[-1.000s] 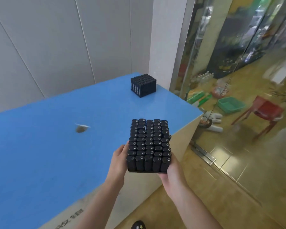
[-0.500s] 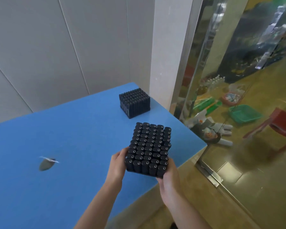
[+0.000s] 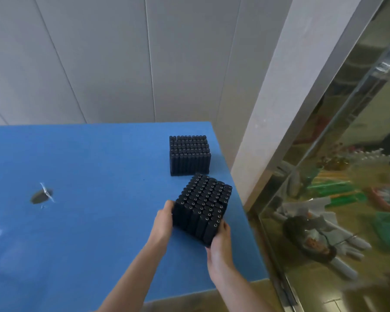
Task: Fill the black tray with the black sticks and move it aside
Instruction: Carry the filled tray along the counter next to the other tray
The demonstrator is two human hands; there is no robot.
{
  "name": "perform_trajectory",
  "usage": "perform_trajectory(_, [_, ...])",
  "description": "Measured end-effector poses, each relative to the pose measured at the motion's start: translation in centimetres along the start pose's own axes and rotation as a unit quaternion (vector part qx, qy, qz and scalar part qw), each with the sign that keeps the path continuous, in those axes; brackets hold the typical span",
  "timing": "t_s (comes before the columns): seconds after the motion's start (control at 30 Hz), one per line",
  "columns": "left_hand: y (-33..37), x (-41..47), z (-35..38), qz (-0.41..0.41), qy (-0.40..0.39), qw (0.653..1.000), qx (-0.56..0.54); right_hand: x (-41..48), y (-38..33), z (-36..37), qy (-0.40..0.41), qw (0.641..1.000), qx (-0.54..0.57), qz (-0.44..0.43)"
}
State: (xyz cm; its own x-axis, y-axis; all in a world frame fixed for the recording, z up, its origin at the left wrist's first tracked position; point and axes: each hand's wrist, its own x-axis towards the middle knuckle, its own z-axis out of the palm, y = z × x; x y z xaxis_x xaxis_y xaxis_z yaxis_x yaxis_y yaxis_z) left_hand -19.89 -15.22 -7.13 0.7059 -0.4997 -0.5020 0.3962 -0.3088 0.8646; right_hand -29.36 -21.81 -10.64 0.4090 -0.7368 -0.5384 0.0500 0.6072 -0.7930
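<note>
A black tray packed with upright black sticks (image 3: 203, 203) is held between both hands over the right part of the blue table (image 3: 88, 221). My left hand (image 3: 164, 221) grips its left side and my right hand (image 3: 220, 242) grips its near right corner. The tray is tilted and turned at an angle; whether its base touches the table is hidden. A second full tray of black sticks (image 3: 189, 155) stands just beyond it near the table's far right corner, almost touching.
A small dark hole with torn clear tape (image 3: 42, 195) marks the table at the left. The table's right edge runs beside a white pillar (image 3: 279, 97) and a glass partition (image 3: 347, 176). Grey wall panels stand behind the table.
Both hands have carried the full tray forward from the table's near edge to just in front of the second full tray. The view has swung left and closer.
</note>
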Motion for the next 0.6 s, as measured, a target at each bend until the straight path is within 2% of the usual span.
perform_trajectory(0.17, [1.1, 1.5, 1.0, -0.012, 0.056, 0.998, -0.008, 1.9, 0.2, 0.4, -0.010, 0.998, -0.067, 0.007])
perform_trajectory(0.3, [1.6, 3.0, 1.1, -0.002, 0.106, 0.994, -0.006, 2.7, -1.5, 0.0, -0.053, 0.980, -0.193, -0.013])
perform_trajectory(0.4, [2.0, 3.4, 1.6, 0.031, 0.144, 0.989, 0.003, 3.3, -2.8, -0.3, -0.102, 0.938, -0.330, -0.018])
perform_trajectory(0.6, [0.8, 4.3, 1.6, 0.086, 0.170, 0.982, 0.003, 3.4, -4.3, -1.3, -0.157, 0.822, -0.539, -0.098])
